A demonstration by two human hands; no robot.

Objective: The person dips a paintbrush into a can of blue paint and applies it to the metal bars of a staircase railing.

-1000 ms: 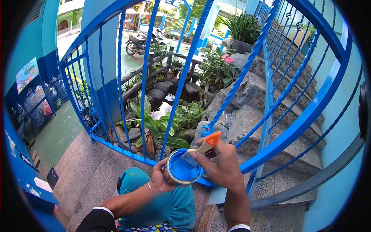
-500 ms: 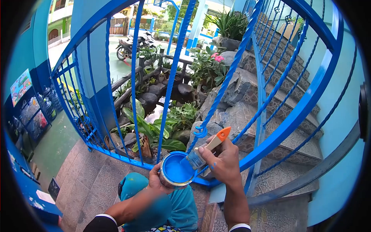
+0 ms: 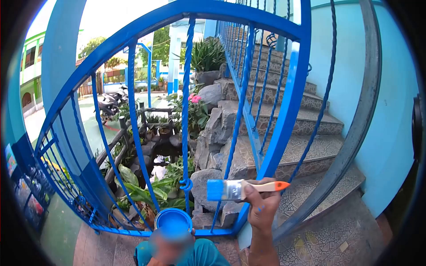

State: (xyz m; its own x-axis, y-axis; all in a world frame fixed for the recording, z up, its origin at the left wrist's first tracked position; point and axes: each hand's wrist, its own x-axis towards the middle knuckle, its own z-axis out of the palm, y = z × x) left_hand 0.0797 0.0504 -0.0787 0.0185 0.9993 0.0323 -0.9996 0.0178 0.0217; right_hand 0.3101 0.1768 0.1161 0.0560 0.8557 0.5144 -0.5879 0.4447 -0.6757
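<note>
My right hand (image 3: pixel 262 206) grips a paintbrush (image 3: pixel 242 188) with blue-loaded bristles, a wooden handle and an orange tip. The brush is held level, its bristles pointing left toward a twisted bar of the blue metal railing (image 3: pixel 186 115). Low in the view my left hand (image 3: pixel 171 246), blurred, holds up a round can of blue paint (image 3: pixel 173 219) from below. The can is below and left of the brush, apart from it. My knee in teal cloth (image 3: pixel 208 255) shows under the can.
The blue railing curves across the whole view, with a thick blue post (image 3: pixel 288 97) right of the brush. Behind it are rocks, green plants (image 3: pixel 151 190) and tiled stairs (image 3: pixel 301 128) rising to the right. A light blue wall (image 3: pixel 381 111) bounds the right side.
My right hand lifted the brush out of the paint can and raised it level beside the railing bars. The view tilted upward, so the can and left hand dropped to the frame's bottom.
</note>
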